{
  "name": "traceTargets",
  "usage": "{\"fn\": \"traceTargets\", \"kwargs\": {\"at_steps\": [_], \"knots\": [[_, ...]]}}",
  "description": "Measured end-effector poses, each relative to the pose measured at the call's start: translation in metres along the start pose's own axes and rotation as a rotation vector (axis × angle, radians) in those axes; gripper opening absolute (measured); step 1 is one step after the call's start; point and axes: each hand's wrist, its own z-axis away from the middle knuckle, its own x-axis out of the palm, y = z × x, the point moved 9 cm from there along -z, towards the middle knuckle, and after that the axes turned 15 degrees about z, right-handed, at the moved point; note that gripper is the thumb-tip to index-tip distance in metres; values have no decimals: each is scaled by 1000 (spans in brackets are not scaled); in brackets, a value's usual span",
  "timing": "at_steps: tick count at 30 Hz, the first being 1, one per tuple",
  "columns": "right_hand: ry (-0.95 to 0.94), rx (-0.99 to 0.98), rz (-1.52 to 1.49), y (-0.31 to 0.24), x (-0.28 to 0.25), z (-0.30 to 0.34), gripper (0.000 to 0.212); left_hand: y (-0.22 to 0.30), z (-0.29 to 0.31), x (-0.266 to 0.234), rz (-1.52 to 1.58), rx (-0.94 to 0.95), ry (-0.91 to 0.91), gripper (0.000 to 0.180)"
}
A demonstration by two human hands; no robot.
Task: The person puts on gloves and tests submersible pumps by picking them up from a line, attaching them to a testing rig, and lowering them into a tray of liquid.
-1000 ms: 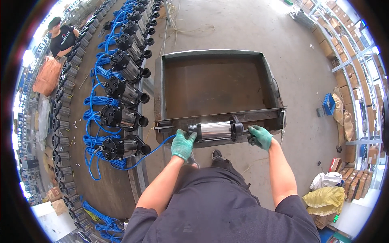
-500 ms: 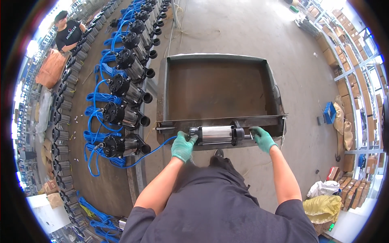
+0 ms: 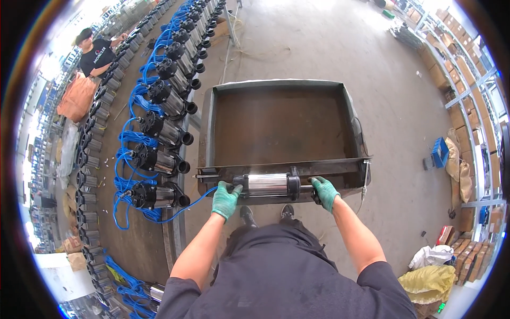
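A submersible pump (image 3: pixel 267 184) with a shiny steel barrel and black ends lies level across the near ledge of a large metal tank (image 3: pixel 276 160). My left hand (image 3: pixel 227 201), in a green glove, grips its black left end, where a blue cable (image 3: pixel 197 202) comes out. At the other end a thin shaft (image 3: pixel 306 189) sticks out of the black flange. My right hand (image 3: pixel 325 193), gloved too, is closed around the shaft's outer end. Something dark shows beneath those fingers; its kind is hidden.
To the left, a row of similar pumps (image 3: pixel 154 195) with coiled blue cables stands on a long bench (image 3: pixel 135 250). Another person (image 3: pixel 95 56) works behind a farther row. Shelves with cartons (image 3: pixel 462 125), a blue crate (image 3: pixel 440 152) and sacks (image 3: pixel 427 282) line the right.
The pump and both hands have shifted slightly left and down in the view. My right hand has come closer to the flange and closed around the shaft end.
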Motion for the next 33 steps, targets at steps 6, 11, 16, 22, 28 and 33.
{"fn": "traceTargets", "kwargs": {"at_steps": [6, 11, 16, 22, 28, 33], "knots": [[313, -899, 903, -56, -8, 40, 34, -2, -4, -5, 1, 69, 41, 42], [258, -887, 894, -43, -16, 38, 29, -9, -5, -2, 33, 67, 47, 37], [-88, -109, 227, -9, -11, 4, 31, -8, -6, -2, 26, 68, 30, 38], [80, -189, 285, -9, -11, 17, 51, -8, -6, -3, 38, 51, 22, 39], [434, -747, 1303, -32, -13, 31, 77, -7, -6, 0, 65, 50, 13, 38], [264, -633, 1222, -45, -20, 22, 58, -12, -6, 3, 69, 63, 14, 38]]}}
